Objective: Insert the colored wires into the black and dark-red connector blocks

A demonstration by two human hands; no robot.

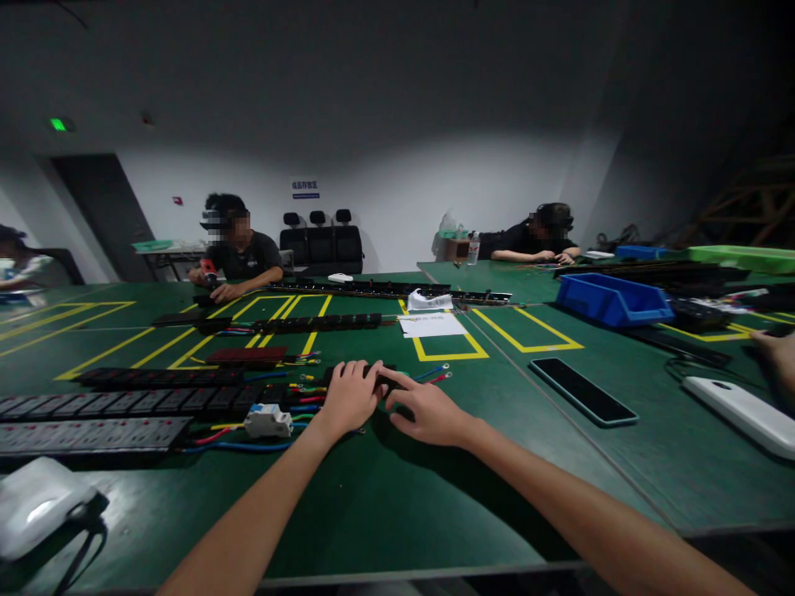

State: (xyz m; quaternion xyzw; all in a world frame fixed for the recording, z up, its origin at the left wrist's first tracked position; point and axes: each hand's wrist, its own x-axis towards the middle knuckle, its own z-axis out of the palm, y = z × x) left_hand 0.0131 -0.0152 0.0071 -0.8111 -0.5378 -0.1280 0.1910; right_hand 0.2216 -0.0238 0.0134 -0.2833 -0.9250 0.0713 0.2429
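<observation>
My left hand (pixel 354 396) lies over a small black part (pixel 391 383) on the green table, its fingers curled round it. My right hand (pixel 430 411) grips the same part from the right, index finger stretched along its top and reaching my left fingertips. Most of the part is hidden under my hands. Blue and red wires with ring terminals (pixel 442 377) stick out to its right. Left of my hand, coloured wires run toward a black socket strip (pixel 204 400). Nearby sits a white-grey circuit breaker (pixel 268 420) with wires attached.
A grey-faced socket strip (pixel 93 434) lies at the left, near a white device (pixel 40 505). On the right are a phone (pixel 584 391), a white power bank (pixel 742 414) and a blue bin (pixel 612 300). White paper (pixel 433 324) lies ahead. Co-workers sit across the table; another hand (pixel 776 356) shows at right.
</observation>
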